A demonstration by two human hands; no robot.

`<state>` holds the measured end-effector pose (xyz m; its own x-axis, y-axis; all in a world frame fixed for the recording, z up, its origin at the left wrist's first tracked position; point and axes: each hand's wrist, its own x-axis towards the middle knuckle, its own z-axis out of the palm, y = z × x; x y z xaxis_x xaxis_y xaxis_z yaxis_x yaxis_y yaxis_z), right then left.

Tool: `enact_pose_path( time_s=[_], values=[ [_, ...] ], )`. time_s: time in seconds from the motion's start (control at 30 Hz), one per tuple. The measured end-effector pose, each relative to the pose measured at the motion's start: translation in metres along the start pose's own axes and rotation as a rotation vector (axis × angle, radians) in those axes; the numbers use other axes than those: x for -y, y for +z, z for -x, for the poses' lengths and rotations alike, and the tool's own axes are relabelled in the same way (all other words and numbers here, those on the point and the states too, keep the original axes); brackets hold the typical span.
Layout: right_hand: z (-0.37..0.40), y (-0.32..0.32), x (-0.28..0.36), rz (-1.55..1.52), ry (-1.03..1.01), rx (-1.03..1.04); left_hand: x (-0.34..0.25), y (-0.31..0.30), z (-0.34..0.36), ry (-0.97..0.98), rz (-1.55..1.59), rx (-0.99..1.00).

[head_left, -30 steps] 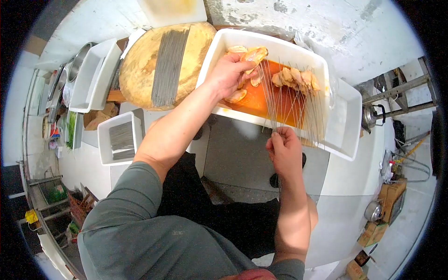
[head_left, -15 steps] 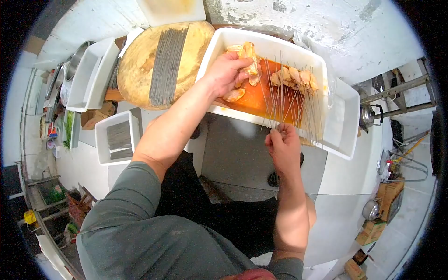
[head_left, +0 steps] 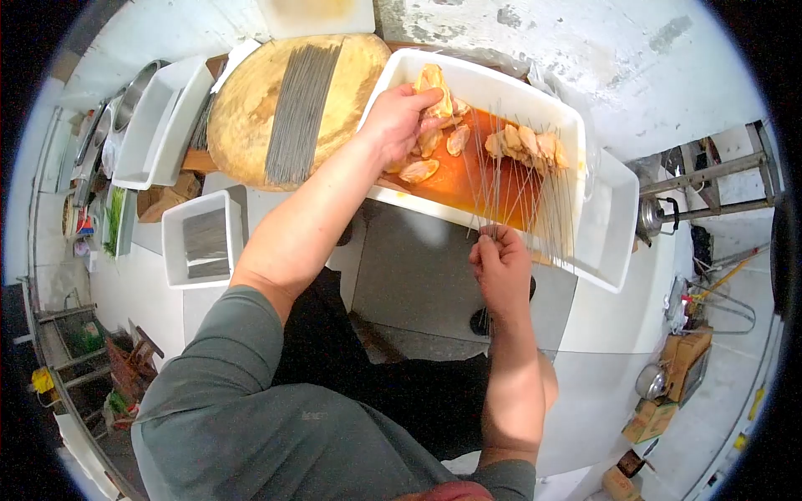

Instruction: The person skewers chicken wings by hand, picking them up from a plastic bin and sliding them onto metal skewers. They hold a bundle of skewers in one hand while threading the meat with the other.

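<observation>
My left hand [head_left: 399, 123] is closed on a raw chicken piece [head_left: 432, 79], lifted over the left end of a white tub [head_left: 576, 113]. Below it, loose chicken pieces [head_left: 419, 171] lie in orange-red marinade [head_left: 464, 185]. Thin metal skewers [head_left: 494, 179] lean across the tub's near rim, their far ends by a row of threaded chicken [head_left: 526, 147]. At that near rim my right hand [head_left: 503, 260] pinches the lower end of a skewer, thumb against fingers. Its exact tip is hidden in the fingers.
A round wooden chopping block [head_left: 242, 117] left of the tub carries a bundle of bare skewers [head_left: 302, 113]. A smaller white bin [head_left: 171, 250] with more skewers stands below it. Another white tub [head_left: 618, 225] sits under the right end, and a long white container [head_left: 154, 159] stands far left.
My left hand has shifted slightly left with the chicken piece. A smaller piece that hung by its fingers now shows apart in the tub. My right hand keeps its pinch at the rim.
</observation>
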<state>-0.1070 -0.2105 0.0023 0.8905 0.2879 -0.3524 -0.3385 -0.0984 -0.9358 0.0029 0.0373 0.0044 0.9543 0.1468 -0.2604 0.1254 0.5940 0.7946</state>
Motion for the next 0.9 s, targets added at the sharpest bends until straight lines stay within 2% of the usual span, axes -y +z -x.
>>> enact_pose_path(
  time_s=[0.4, 0.6, 0.9],
  values=[
    [0.0016, 0.0048, 0.0022, 0.065, -0.030, -0.021, -0.0031, 0.0041, 0.0040, 0.021, -0.024, -0.035],
    [0.0024, 0.0095, 0.0059, -0.026, 0.010, -0.024, 0.0020, 0.0055, 0.0025, 0.046, 0.043, -0.008],
    [0.0026, 0.0057, 0.0016, 0.099, -0.016, -0.042, 0.0017, 0.0060, 0.0024, 0.058, 0.051, -0.022]
  ],
)
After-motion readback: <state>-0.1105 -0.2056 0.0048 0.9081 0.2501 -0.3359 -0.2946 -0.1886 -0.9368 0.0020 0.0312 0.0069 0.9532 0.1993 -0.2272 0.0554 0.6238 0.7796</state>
